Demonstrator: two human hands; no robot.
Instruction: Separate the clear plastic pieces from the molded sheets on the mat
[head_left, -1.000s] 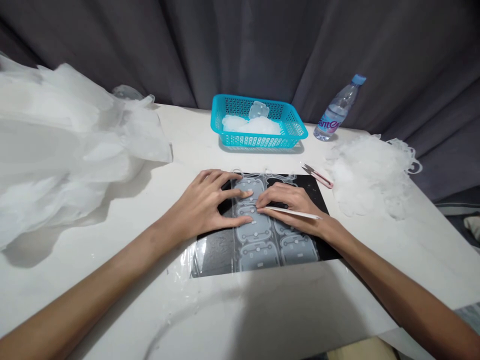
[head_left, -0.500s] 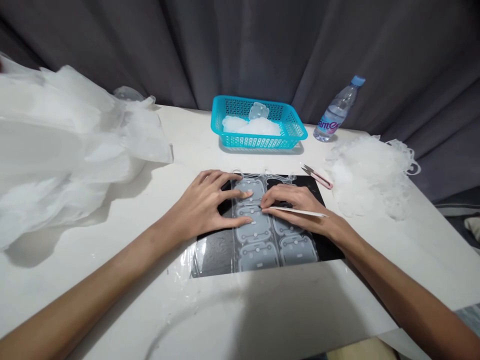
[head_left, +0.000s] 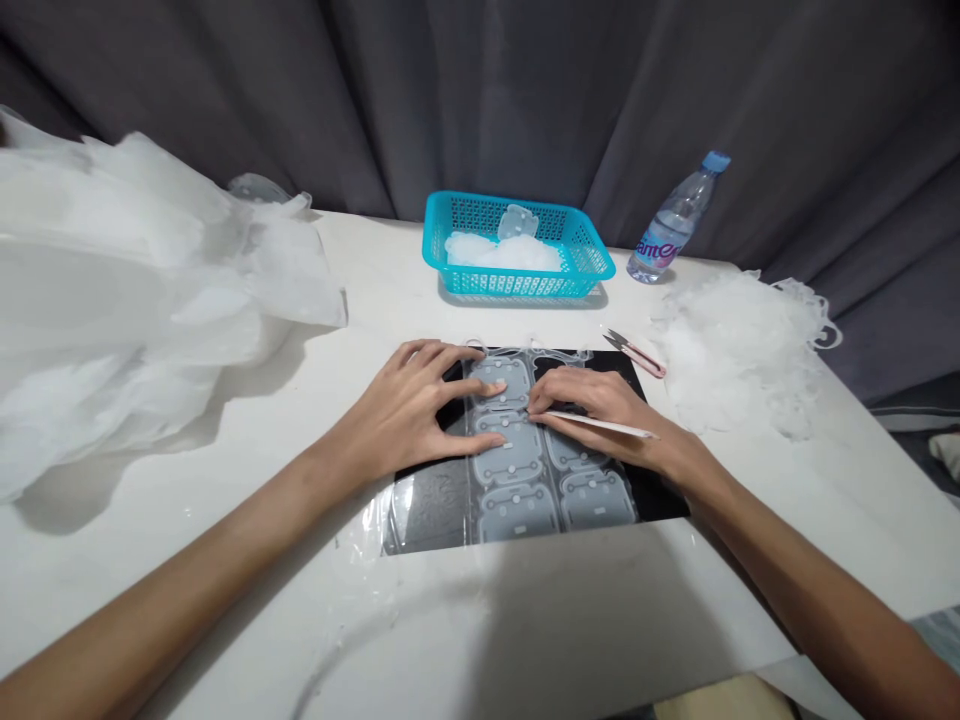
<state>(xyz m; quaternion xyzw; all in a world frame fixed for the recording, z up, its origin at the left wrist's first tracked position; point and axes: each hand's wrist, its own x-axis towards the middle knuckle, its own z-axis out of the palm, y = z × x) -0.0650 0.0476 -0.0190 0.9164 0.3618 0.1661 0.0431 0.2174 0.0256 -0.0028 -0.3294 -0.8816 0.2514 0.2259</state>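
A sheet of translucent, rounded-square silicone-like pieces (head_left: 517, 510) lies on a black mat (head_left: 660, 490). My left hand (head_left: 420, 400) is spread open, its thumb and index fingertip resting on the upper left pieces. Closed in a pinch, my right hand (head_left: 592, 405) holds a slim white pen-like tool (head_left: 611, 427). The tool slants back toward the wrist; my fingers hide its tip, which is near the gap between the two columns of pieces. Thin clear loops of trimming (head_left: 559, 354) lie along the sheet's far edge.
A turquoise basket (head_left: 517, 285) holding translucent pieces stands at the back, a water bottle (head_left: 671, 225) beside it. Pink-handled thread snips (head_left: 637, 355) lie right of the mat, near a heap of clear scraps (head_left: 742, 350). Large white plastic bags (head_left: 142, 300) fill the left side.
My right hand has shifted very slightly to the right with the white tool. My left hand stays in place on the sheet.
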